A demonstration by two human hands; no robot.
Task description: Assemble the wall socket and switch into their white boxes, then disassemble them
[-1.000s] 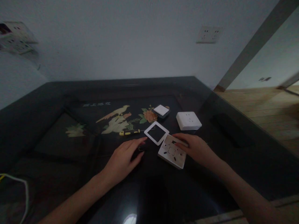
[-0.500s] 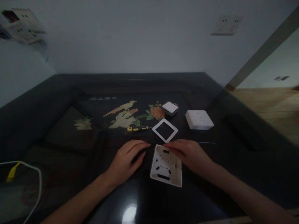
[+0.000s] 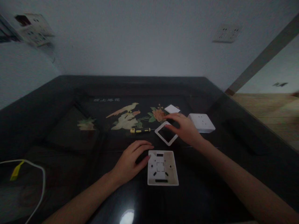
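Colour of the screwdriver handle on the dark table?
The slim screwdriver handle is black and yellow, with a yellow butt end; best seen in the head view.

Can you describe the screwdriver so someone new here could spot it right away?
On the dark table, find the bird picture. At its near right edge, just left of the white frame, lies the screwdriver. Its slim black and yellow handle sets it apart from the square, all-white frame.
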